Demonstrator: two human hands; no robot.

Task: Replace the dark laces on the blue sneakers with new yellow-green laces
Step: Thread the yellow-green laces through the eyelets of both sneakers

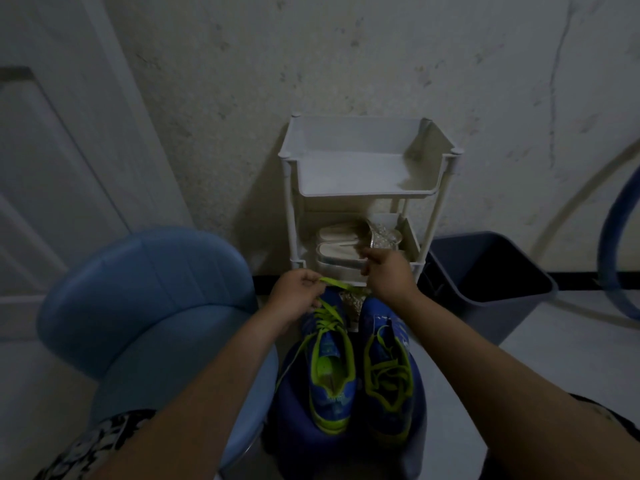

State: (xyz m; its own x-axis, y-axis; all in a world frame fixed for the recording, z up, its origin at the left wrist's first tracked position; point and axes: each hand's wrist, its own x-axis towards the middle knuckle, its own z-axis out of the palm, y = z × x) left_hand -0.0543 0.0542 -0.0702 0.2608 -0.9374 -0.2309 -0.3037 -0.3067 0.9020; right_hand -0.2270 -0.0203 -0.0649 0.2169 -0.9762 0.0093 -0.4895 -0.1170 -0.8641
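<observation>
Head view: left hand [297,295] pinches the lace [337,285] above one sneaker [333,382]; right hand [387,273] curled, grip unclear. Lacing seems underway; next, probably thread upper eyelets.

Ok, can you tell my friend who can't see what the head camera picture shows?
A left hand and a right hand hold a yellow-green lace stretched above a blue sneaker that is partly laced. A second blue sneaker sits beside it, with a white shoe rack behind and a blue chair on the left.
</observation>
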